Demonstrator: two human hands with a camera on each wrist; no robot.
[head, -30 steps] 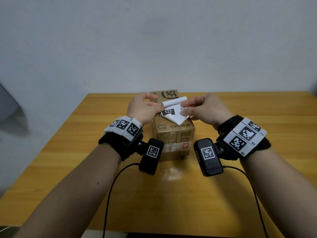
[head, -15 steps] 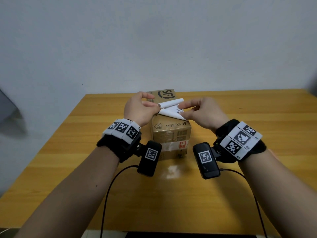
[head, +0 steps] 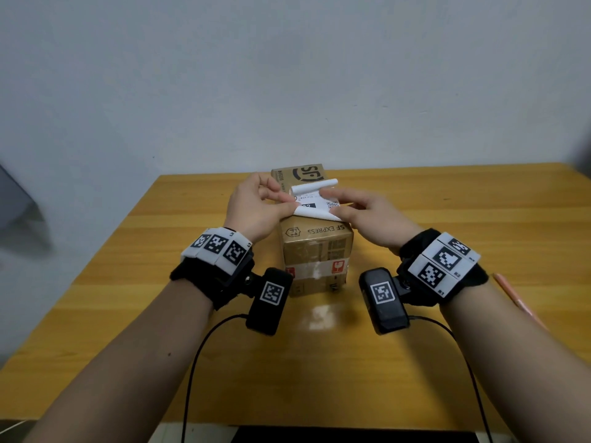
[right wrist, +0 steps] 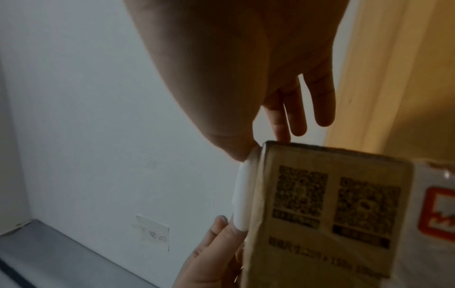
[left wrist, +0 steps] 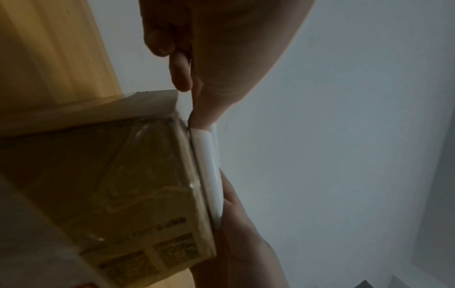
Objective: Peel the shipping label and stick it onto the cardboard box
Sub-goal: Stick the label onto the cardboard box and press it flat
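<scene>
A brown cardboard box (head: 315, 247) printed "SF EXPRESS" stands on the wooden table (head: 463, 219). The white shipping label (head: 311, 199) lies printed side up over the box's top, its far end curled into a roll and its near edge bent up. My left hand (head: 289, 204) pinches the label's near left corner. My right hand (head: 334, 206) pinches its right side between thumb and index finger. In the left wrist view the label (left wrist: 209, 175) runs along the top edge of the box (left wrist: 123, 185). In the right wrist view the label (right wrist: 243, 194) bulges off the box (right wrist: 320, 204).
A pink pencil (head: 518, 302) lies on the table to the right of my right forearm. A grey object (head: 16, 203) sits off the table's left side. The wrist cameras' cables (head: 198, 362) trail toward the near table edge. A plain wall stands behind.
Both hands have brought the label down from above the box onto its top. The printed face has turned up, and the near edge now touches the box.
</scene>
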